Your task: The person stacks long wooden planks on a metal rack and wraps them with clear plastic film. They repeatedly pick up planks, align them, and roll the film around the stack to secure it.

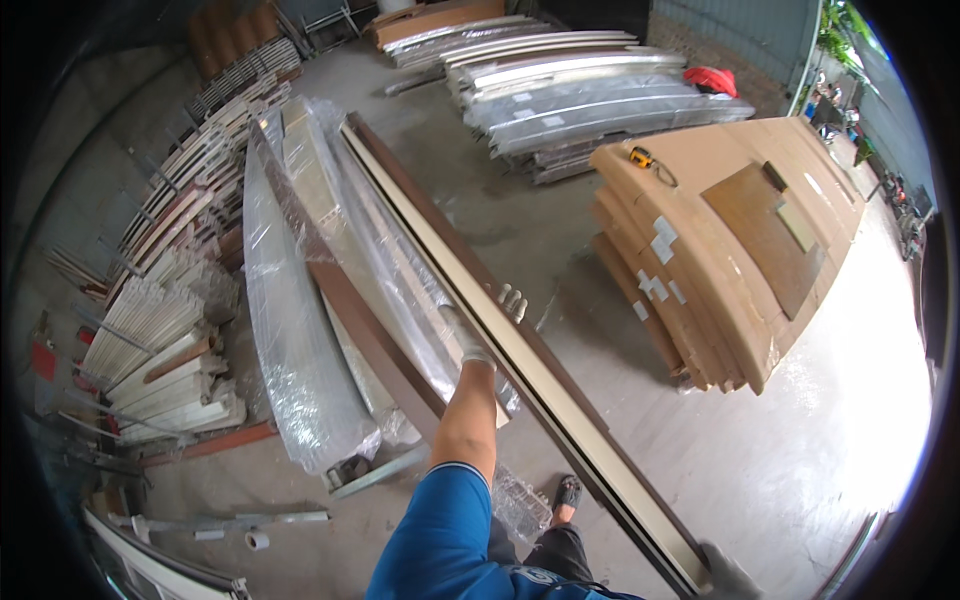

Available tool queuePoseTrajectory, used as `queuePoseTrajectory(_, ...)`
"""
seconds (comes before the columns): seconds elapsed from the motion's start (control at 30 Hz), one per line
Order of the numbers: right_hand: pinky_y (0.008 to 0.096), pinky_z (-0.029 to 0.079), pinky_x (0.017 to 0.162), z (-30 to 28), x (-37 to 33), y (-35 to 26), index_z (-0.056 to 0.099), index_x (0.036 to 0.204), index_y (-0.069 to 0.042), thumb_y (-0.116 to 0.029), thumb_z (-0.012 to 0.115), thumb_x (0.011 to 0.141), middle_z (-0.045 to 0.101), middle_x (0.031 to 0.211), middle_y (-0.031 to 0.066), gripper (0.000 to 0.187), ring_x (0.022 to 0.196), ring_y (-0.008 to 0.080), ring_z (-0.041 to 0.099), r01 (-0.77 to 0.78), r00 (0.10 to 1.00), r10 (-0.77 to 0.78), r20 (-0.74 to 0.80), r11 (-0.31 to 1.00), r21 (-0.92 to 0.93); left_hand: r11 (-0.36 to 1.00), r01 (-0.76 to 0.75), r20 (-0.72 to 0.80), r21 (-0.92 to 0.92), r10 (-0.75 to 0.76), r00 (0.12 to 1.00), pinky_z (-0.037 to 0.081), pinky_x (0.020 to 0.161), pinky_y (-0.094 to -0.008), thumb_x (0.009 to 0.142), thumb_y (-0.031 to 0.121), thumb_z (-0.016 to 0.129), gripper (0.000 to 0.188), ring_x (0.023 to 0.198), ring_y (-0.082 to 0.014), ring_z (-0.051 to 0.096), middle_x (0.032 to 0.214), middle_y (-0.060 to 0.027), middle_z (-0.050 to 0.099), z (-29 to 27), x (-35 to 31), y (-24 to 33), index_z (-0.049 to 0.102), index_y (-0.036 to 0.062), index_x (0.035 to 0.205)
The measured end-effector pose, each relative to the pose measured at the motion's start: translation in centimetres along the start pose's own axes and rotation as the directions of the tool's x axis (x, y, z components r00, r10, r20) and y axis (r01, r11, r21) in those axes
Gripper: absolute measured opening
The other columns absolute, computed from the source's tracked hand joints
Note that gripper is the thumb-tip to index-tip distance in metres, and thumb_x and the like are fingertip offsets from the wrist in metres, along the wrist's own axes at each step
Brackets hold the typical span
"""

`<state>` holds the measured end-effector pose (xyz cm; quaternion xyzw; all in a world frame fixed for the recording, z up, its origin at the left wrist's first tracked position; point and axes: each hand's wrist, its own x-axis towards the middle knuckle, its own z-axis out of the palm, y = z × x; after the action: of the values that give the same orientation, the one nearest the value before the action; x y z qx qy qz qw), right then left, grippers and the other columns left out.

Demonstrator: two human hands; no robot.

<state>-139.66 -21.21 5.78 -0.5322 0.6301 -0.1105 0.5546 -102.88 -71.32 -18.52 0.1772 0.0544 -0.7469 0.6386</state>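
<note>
The person has a long, straight cream-faced profile with dark brown edges and a black groove (590,445) up in both gloved hands, slanting over the grey concrete floor (700,460). Its far end reaches past the right edge of a long bundle wrapped in clear plastic (290,370); its near end comes down beside the person's right side. I can't tell whether that far end rests on anything.

The left hand (474,346) goes under the middle of the profile and closes round it, fingers showing past the far edge. The right hand (728,575), in a grey glove, is at the near end; its fingers are hidden, so I can't tell how firmly it holds.

As I judge it, the handling is midway: the lifting is done, the setting down is not. The profile has no plastic round it. A bare brown strip (330,265) lies lengthwise along the wrapped bundle, also uncovered. Off to the right, a tall stack of flat brown cardboard (690,165) carries a small yellow-and-black tool (641,156) near its far left corner; neither hand is touching it.
</note>
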Motion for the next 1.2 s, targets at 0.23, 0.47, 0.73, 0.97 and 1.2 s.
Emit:
queuePoseTrajectory(0.23,0.0503,0.048,0.095,7.6,-14.8,7.6,0.047,0.141,-0.014,-0.029,0.083,0.074,0.062,0.123,0.0142,0.078,0.112,0.0302,0.062,-0.466,0.726,0.427,-0.539,0.882,0.071,0.882,0.447,0.673,-0.147,-0.242,0.699,0.039,0.058,-0.0272,0.105,0.038,0.051,0.028,0.059,-0.0109,0.042,0.064,0.0065,0.037,-3.2,-5.3,-7.4,0.057,0.0153,0.090)
queuePoseTrajectory(0.47,0.0595,0.049,0.073,8.9,-22.5,20.3,0.059,0.112,-0.014,-0.042,0.079,0.069,0.064,0.100,0.0175,0.055,0.094,0.0422,0.060,-0.733,0.550,-0.054,-0.833,0.447,-0.513,0.951,0.284,-0.125,0.126,-0.269,0.955,0.054,0.071,-0.0416,0.098,0.068,0.039,0.055,0.075,-0.0226,0.061,0.082,-0.0030,0.061,-2.5,-17.8,-15.7,0.061,0.0172,0.099)
queuePoseTrajectory(0.73,0.0580,0.050,0.073,6.4,-29.4,33.6,0.060,0.108,-0.011,-0.045,0.081,0.069,0.062,0.094,0.0157,0.056,0.086,0.0411,0.061,-0.760,0.459,0.065,-0.886,0.546,-0.353,0.900,0.383,-0.232,0.206,-0.335,0.913,0.045,0.109,-0.0537,0.085,0.092,0.035,0.098,0.127,-0.0321,0.055,0.138,-0.0108,0.060,5.5,-29.1,-22.1,0.054,0.0152,0.143)
queuePoseTrajectory(0.97,0.0568,0.051,0.072,-0.7,-18.5,36.0,0.060,0.111,-0.010,-0.046,0.082,0.069,0.062,0.095,0.0159,0.060,0.084,0.0409,0.061,-0.512,0.599,-0.186,-0.779,0.659,-0.551,0.931,0.324,-0.104,0.166,-0.311,0.945,0.031,0.120,-0.0561,0.081,0.096,0.036,0.116,0.151,-0.0313,0.031,0.167,-0.0127,0.029,14.4,-39.4,-20.5,0.027,0.0144,0.163)
queuePoseTrajectory(1.2,0.0557,0.052,0.071,-3.6,-6.9,29.7,0.059,0.114,-0.009,-0.048,0.083,0.069,0.062,0.096,0.0161,0.063,0.083,0.0407,0.062,-0.170,0.690,-0.494,-0.529,0.600,-0.782,0.958,0.010,0.254,0.288,-0.086,0.963,0.019,0.126,-0.0420,0.080,0.095,0.042,0.128,0.156,-0.0302,0.019,0.171,-0.0130,0.017,15.4,-47.3,-15.9,0.010,0.0054,0.165)
